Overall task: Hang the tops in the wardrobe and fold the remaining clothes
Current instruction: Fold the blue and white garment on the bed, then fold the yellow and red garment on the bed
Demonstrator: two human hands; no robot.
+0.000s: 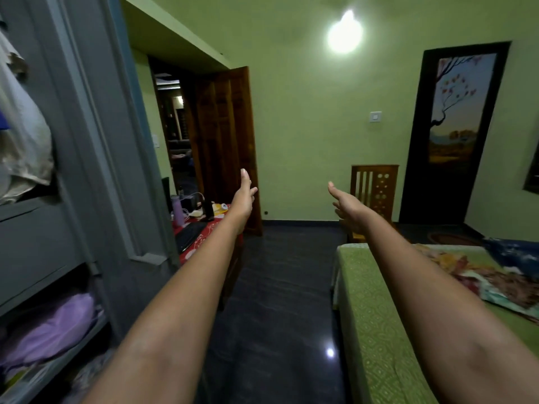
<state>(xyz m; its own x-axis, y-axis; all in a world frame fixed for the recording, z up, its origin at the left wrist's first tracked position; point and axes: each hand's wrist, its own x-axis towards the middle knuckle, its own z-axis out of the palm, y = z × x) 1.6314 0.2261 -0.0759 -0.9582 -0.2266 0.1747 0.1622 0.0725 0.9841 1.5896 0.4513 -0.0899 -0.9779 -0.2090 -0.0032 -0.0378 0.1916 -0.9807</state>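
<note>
Both bare arms stretched forward mid-frame, left hand [243, 196] and right hand [345, 204] flat-fingered and empty, probably a calibration pose; grey wardrobe [87, 158] far left, colourful clothes heap [478, 275] on green bed [376, 330] lower right.

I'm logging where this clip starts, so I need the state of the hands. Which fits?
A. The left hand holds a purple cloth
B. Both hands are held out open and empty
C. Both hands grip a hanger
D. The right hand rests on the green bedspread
B: the left hand and the right hand are both stretched forward in the air with fingers straight, holding nothing; the right forearm passes above the green patterned bedspread.
</note>
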